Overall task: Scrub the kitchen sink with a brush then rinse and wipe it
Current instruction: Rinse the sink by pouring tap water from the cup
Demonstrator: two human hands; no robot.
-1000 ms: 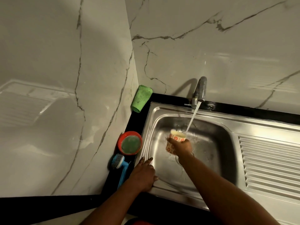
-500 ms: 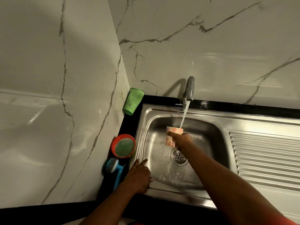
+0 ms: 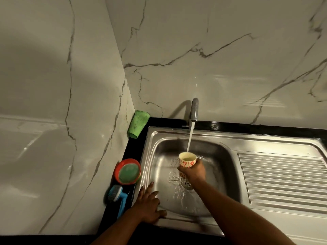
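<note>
**Stainless-steel sink (image 3: pixel 230 137): cup (image 3: pixel 187 160) held under running tap (image 3: pixel 194 110)**

Basin: wet, with water rippling around the drain (image 3: pixel 188 185). The ribbed drainboard (image 3: pixel 283 183) lies to the right of the basin.

Tap: mounted at the back rim and running. The water stream (image 3: pixel 190 138) falls into the mouth of the cup.

Right hand (image 3: pixel 195 172): fingers and thumb are wrapped round the lower body of the cup. The cup is upright, cream with a red flower print, and is held over the basin just behind the drain.

Left hand (image 3: pixel 148 204): palm down on the front-left rim of the sink, fingers straight and spread, grasping nothing.

Brush (image 3: pixel 117 196): blue handle, lying on the black countertop (image 3: pixel 135 151) left of the sink, just beside the left hand. Whether the two touch cannot be told.

Other items: a red dish (image 3: pixel 127 171) holding a green pad sits behind the brush. A green cloth (image 3: pixel 138 124) leans in the back corner against the marble wall (image 3: pixel 230 59).
</note>
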